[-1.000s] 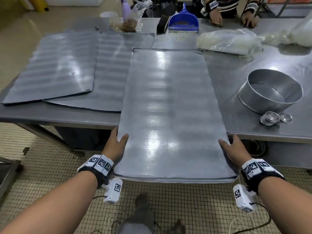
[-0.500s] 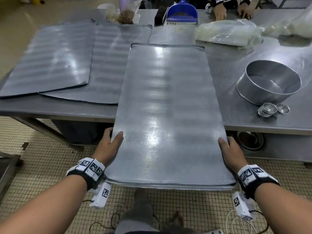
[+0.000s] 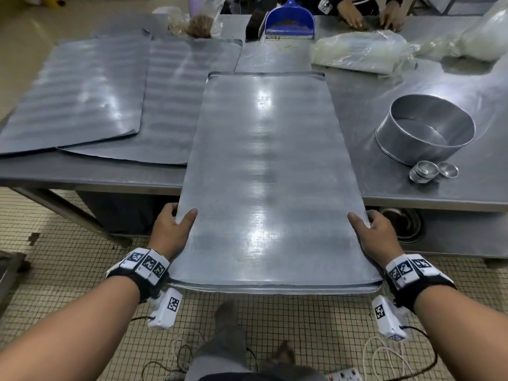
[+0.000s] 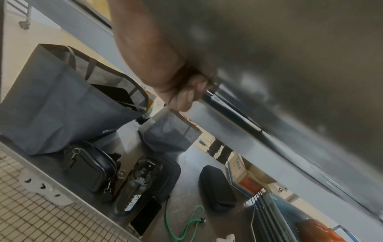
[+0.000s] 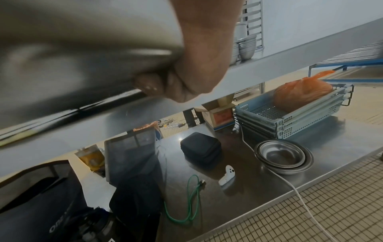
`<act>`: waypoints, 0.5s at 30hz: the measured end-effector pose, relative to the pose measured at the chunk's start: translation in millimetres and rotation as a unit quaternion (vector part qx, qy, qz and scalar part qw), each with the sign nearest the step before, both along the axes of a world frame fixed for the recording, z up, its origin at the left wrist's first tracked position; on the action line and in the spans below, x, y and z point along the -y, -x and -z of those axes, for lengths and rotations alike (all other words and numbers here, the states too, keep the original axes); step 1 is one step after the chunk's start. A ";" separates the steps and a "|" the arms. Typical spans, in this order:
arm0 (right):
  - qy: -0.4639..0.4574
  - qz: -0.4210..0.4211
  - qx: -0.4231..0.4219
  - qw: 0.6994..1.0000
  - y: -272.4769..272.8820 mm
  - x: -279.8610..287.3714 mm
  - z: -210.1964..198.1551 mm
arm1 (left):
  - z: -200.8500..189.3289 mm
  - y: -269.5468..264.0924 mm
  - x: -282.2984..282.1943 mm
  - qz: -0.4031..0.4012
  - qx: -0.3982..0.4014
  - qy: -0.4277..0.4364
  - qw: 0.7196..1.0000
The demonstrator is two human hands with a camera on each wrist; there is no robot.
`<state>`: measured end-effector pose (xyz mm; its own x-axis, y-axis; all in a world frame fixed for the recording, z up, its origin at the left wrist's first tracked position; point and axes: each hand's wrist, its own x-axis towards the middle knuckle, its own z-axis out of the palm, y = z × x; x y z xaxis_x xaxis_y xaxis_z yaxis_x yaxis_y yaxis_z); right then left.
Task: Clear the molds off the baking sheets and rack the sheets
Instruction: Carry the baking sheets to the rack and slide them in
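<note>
A long bare baking sheet (image 3: pixel 269 171) lies lengthwise, its far half on the steel table (image 3: pixel 428 193) and its near half hanging past the front edge. My left hand (image 3: pixel 171 228) grips its left edge, thumb on top, fingers curled beneath (image 4: pixel 186 91). My right hand (image 3: pixel 372 233) grips the right edge the same way, fingers under the rim (image 5: pixel 161 85). Two more flat sheets (image 3: pixel 79 92) (image 3: pixel 176 105) overlap on the table's left. A round metal mold (image 3: pixel 424 127) and small tart molds (image 3: pixel 433 171) sit on the right.
A blue dustpan (image 3: pixel 290 20), plastic bags (image 3: pixel 360 52) and another person's hands (image 3: pixel 368 16) are at the far edge. The shelf under the table holds bags (image 4: pixel 62 98), stacked bowls (image 5: pixel 283 155), blue crates (image 5: pixel 290 117) and cables. The floor is tiled.
The sheet has slid toward me, further off the table's front edge, with both hands still on its sides. My view has shifted slightly back.
</note>
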<state>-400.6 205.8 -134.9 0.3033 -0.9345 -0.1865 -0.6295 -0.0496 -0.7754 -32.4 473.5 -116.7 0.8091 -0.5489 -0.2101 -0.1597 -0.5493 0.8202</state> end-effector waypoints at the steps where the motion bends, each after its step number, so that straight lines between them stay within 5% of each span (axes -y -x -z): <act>1: 0.002 -0.001 0.009 1.000 1.9 2.0 -1.5 | -2.0 1.1 0.1 0.000 0.007 0.000 1.000; 15: 0.031 -0.036 0.069 0.996 -4.5 -3.5 -47.0 | -26.8 8.6 -26.7 -0.034 0.031 0.096 0.994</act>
<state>-396.1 209.2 -87.9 0.3891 -0.9177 -0.0799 -0.5093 -0.1421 -0.8488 -41.0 500.2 -90.0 0.8537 -0.5179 -0.0551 -0.1808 -0.3939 0.9012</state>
